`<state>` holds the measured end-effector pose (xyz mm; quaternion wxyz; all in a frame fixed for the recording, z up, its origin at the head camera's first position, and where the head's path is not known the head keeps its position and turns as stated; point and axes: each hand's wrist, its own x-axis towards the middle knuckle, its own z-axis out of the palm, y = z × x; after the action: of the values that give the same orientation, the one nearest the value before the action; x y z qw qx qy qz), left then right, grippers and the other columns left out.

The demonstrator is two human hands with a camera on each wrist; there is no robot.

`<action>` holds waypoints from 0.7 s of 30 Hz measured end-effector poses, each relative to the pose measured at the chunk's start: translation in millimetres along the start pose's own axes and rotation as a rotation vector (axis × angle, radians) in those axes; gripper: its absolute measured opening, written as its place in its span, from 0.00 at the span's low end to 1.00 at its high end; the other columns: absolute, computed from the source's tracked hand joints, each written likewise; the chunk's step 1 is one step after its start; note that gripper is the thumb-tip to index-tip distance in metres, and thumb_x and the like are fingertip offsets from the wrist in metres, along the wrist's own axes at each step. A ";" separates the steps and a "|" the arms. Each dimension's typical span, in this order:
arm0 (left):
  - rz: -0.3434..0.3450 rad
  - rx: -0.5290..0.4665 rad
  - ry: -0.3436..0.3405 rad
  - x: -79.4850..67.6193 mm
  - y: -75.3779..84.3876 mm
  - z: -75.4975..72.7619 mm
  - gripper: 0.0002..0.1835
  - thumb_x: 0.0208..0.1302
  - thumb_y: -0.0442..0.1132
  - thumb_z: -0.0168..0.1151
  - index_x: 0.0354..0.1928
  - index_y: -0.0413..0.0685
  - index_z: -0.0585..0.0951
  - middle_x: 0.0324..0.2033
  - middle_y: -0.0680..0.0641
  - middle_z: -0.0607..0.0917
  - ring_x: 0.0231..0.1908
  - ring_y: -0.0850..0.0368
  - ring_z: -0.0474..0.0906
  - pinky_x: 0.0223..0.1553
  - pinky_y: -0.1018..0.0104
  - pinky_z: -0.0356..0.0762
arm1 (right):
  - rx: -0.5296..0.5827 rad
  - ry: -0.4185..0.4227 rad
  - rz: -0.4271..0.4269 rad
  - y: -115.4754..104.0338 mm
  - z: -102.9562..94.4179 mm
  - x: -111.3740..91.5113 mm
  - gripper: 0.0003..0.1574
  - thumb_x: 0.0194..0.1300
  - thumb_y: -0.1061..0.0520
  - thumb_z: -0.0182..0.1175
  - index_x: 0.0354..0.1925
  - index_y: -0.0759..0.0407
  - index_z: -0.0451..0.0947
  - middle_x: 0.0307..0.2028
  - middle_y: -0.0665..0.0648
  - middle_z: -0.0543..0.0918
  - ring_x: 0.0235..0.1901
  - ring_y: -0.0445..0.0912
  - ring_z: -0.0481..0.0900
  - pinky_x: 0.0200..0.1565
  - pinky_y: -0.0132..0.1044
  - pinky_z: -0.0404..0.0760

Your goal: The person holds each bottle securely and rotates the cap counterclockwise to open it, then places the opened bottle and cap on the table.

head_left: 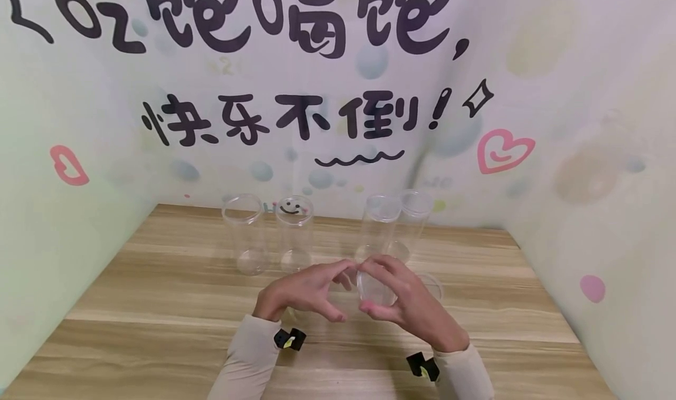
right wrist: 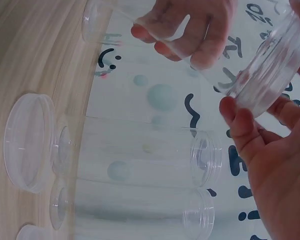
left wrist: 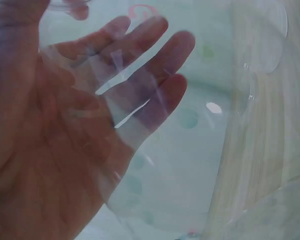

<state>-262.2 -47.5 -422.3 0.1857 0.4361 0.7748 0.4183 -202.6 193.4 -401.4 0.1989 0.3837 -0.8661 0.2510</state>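
My left hand (head_left: 308, 288) curves round the body of a clear plastic jar (left wrist: 190, 165), its fingers visible through the transparent wall in the left wrist view. The jar is tilted, and its outline is faint in the head view. My right hand (head_left: 409, 300) grips a clear round lid (right wrist: 277, 65) by its rim at one end of this jar, thumb on one side and fingers on the other. Whether the lid is fully seated cannot be told. Another clear lid (right wrist: 30, 142) lies on the table just beyond the right hand.
Two clear jars (head_left: 296, 236) stand at the back left of the wooden table (head_left: 158, 329). Two more jars (head_left: 380, 230) stand close together at the back right. Behind them is a printed wall (head_left: 237, 177), with side walls left and right. Part of another lid (right wrist: 32, 232) shows in the right wrist view.
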 end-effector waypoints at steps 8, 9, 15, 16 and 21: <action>-0.009 0.080 0.072 1.5 3.0 0.5 0.42 0.49 0.40 0.75 0.67 0.56 0.65 0.55 0.52 0.78 0.57 0.54 0.75 0.59 0.59 0.74 | 0.008 -0.016 0.117 1.7 -0.2 -2.1 0.48 0.64 0.41 0.66 0.75 0.51 0.59 0.69 0.56 0.69 0.62 0.51 0.73 0.56 0.52 0.79; -0.023 0.108 0.091 1.9 4.0 0.7 0.42 0.49 0.41 0.75 0.67 0.55 0.65 0.55 0.52 0.78 0.57 0.54 0.75 0.58 0.60 0.75 | 0.011 -0.012 0.168 1.3 0.1 -2.2 0.49 0.64 0.42 0.66 0.76 0.50 0.56 0.69 0.56 0.68 0.60 0.51 0.75 0.54 0.51 0.80; -0.090 0.300 0.159 6.9 7.3 3.0 0.47 0.50 0.49 0.76 0.70 0.47 0.64 0.60 0.47 0.78 0.59 0.52 0.75 0.58 0.56 0.75 | 0.012 0.017 0.463 -1.5 3.2 -1.1 0.44 0.68 0.40 0.60 0.74 0.55 0.59 0.59 0.58 0.78 0.38 0.41 0.81 0.38 0.38 0.81; -0.095 0.327 0.165 7.9 7.6 3.6 0.47 0.50 0.49 0.76 0.70 0.46 0.64 0.60 0.47 0.78 0.59 0.52 0.75 0.59 0.56 0.75 | 0.011 0.013 0.500 -1.7 3.5 -0.7 0.43 0.68 0.39 0.60 0.72 0.56 0.61 0.56 0.59 0.80 0.35 0.39 0.81 0.37 0.37 0.80; -0.093 0.444 0.185 11.6 8.5 6.1 0.46 0.51 0.51 0.75 0.70 0.46 0.65 0.59 0.47 0.79 0.58 0.53 0.76 0.59 0.55 0.75 | 0.015 -0.044 0.637 -3.2 4.6 1.3 0.46 0.65 0.31 0.59 0.69 0.57 0.67 0.47 0.59 0.86 0.29 0.36 0.80 0.33 0.36 0.79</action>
<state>-260.2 -32.6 -418.0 0.0326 0.3899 0.8807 0.2670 -201.7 188.1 -403.5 0.0886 0.1001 -0.9449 0.2987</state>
